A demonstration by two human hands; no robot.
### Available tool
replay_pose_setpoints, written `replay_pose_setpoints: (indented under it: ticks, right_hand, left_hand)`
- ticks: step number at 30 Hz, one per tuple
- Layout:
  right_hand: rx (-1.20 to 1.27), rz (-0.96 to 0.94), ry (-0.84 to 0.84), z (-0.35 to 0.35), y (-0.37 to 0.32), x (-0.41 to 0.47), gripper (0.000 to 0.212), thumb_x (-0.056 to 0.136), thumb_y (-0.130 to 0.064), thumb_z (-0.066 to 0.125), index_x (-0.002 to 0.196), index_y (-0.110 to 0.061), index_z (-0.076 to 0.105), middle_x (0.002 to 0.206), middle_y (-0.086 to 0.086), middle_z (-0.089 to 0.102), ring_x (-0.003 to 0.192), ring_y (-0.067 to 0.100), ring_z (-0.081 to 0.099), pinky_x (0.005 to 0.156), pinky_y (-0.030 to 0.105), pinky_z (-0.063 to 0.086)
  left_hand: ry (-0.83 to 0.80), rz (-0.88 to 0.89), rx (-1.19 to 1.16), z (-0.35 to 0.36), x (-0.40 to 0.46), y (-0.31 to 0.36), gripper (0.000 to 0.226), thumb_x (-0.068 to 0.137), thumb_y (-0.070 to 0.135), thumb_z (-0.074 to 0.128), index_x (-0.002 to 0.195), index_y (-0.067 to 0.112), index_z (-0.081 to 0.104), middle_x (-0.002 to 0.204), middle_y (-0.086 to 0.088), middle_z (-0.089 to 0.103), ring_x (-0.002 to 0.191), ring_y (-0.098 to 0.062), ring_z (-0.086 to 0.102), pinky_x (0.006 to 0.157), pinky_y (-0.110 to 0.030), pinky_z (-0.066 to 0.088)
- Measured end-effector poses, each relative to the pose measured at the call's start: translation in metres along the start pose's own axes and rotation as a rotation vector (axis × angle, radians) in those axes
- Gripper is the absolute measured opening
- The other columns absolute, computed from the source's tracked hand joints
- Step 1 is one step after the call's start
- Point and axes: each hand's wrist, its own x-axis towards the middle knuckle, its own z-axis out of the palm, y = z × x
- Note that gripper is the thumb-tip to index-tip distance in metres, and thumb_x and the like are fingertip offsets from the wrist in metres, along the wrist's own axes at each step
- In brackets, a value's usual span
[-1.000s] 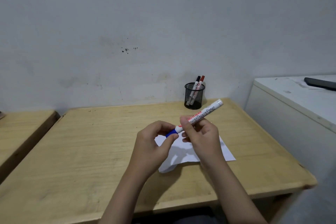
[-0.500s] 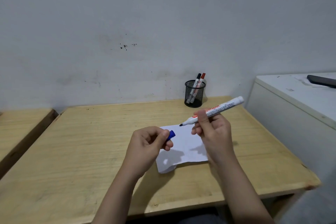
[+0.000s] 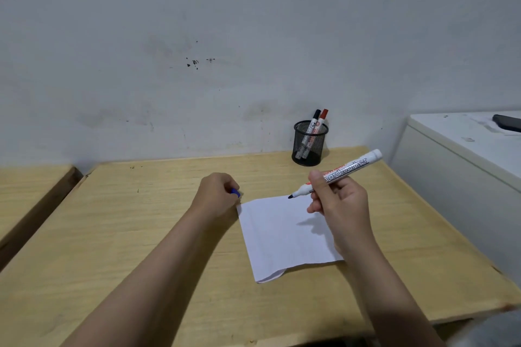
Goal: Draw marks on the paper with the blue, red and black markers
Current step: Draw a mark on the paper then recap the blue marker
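Note:
A white sheet of paper lies on the wooden desk, its near corner curled up. My right hand grips the uncapped blue marker, whose tip hovers just above the paper's far edge. Resting on the desk at the paper's far left corner, my left hand is closed around the blue cap. The black marker and the red marker stand in a black mesh pen cup at the back of the desk.
A white cabinet stands right of the desk with a dark phone on top. A second wooden desk sits at the left. A wall runs directly behind.
The cap came off the blue marker. My left hand carried it left and down onto the desk, while my right hand moved the marker right and lowered its tip toward the paper.

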Motion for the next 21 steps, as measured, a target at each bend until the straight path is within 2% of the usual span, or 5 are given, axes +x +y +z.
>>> replay_pose_setpoints:
  ticks: [6,10,14,17,21]
  right_hand:
    - [-0.073,-0.026,-0.039,0.008,0.005,0.017,0.019,0.084,-0.023,0.066,0.077,-0.006,0.062,0.048,-0.009,0.06,0.042,0.011,0.051,0.057,0.03,0.047]
    - [-0.09,-0.018,-0.075,0.012,0.009,0.028,0.022,0.081,-0.022,0.071,0.069,-0.006,0.062,0.044,-0.006,0.055,0.041,0.012,0.05,0.055,0.028,0.046]
    - [-0.018,0.044,-0.146,0.029,0.018,0.043,0.02,0.08,-0.015,0.072,0.071,-0.006,0.056,0.045,0.0,0.053,0.04,0.013,0.05,0.047,0.023,0.047]
    - [0.037,0.131,-0.211,0.051,0.034,0.054,0.021,0.082,-0.007,0.068,0.068,-0.01,0.053,0.053,0.004,0.057,0.046,0.012,0.057,0.049,0.024,0.053]
    - [0.018,0.19,-0.316,0.075,0.063,0.061,0.023,0.081,-0.002,0.066,0.066,-0.011,0.051,0.058,0.008,0.06,0.049,0.014,0.06,0.054,0.03,0.056]
  left_hand:
    - [-0.118,-0.007,0.049,0.008,0.023,-0.005,0.023,0.076,0.002,0.061,0.096,0.012,0.069,0.095,-0.003,0.067,0.087,-0.018,0.061,0.073,-0.023,0.044]
    - [-0.071,-0.052,-0.123,0.006,0.013,-0.016,0.038,0.078,0.012,0.065,0.115,0.013,0.06,0.093,0.0,0.065,0.083,-0.012,0.062,0.073,-0.019,0.043]
    - [0.062,-0.061,-0.2,0.002,-0.018,-0.022,0.031,0.074,0.031,0.071,0.101,0.018,0.062,0.093,0.0,0.067,0.079,-0.009,0.062,0.069,-0.019,0.047]
    - [-0.008,-0.009,0.023,0.005,-0.04,-0.02,0.048,0.054,0.057,0.073,0.092,0.029,0.061,0.093,0.011,0.061,0.087,-0.008,0.057,0.079,-0.029,0.043]
    - [-0.045,0.095,0.238,0.011,-0.043,-0.024,0.068,0.048,0.069,0.067,0.105,0.032,0.058,0.103,0.013,0.049,0.101,-0.008,0.042,0.085,-0.031,0.026]
